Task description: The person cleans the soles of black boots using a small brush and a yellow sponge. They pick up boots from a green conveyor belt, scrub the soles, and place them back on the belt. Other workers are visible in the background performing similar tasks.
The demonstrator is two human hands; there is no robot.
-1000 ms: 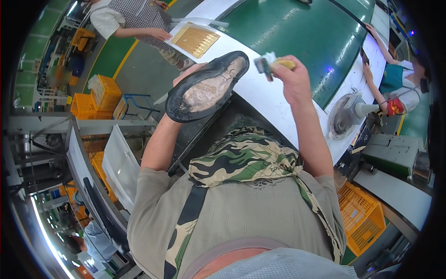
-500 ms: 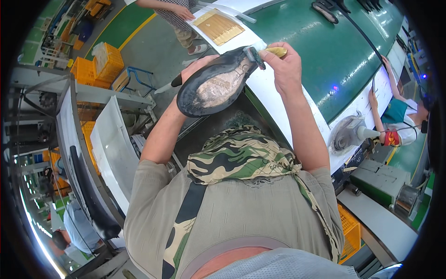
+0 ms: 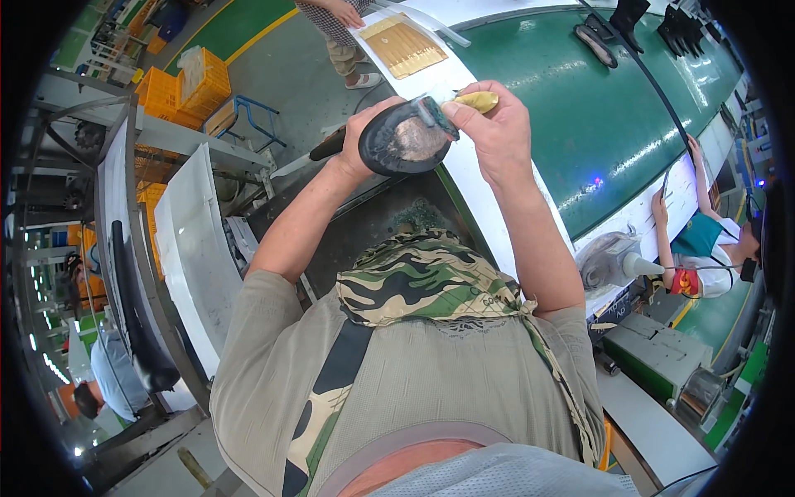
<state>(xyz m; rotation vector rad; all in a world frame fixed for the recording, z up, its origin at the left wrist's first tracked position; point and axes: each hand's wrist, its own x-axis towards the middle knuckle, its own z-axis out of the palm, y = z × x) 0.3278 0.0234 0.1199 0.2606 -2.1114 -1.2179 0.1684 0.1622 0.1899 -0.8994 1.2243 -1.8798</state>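
My left hand [image 3: 361,137] is closed around the far left side of a black shoe [image 3: 383,149], held up with its underside toward me. A pale, rough patch shows in the middle of that underside, framed by dark material. Between the thumb and fingers of my right hand [image 3: 501,132] is a small brush [image 3: 478,102] with a yellowish handle. Its dark, stained head lies against the far right end of the shoe's underside. My left fingers are mostly hidden behind the shoe.
Beyond my hands, a tan slatted board [image 3: 403,45] lies on the white ledge beside a green conveyor belt [image 3: 551,99]. Black footwear [image 3: 629,21] stands on the belt. To the right are a white-nozzled bottle [image 3: 633,263] and a co-worker [image 3: 704,248]; yellow crates [image 3: 204,87] stand far left.
The shoe has tipped, so its underside looks shorter, and it has shifted slightly right. Both hands keep their hold; the brush has moved slightly left and down with my right hand.
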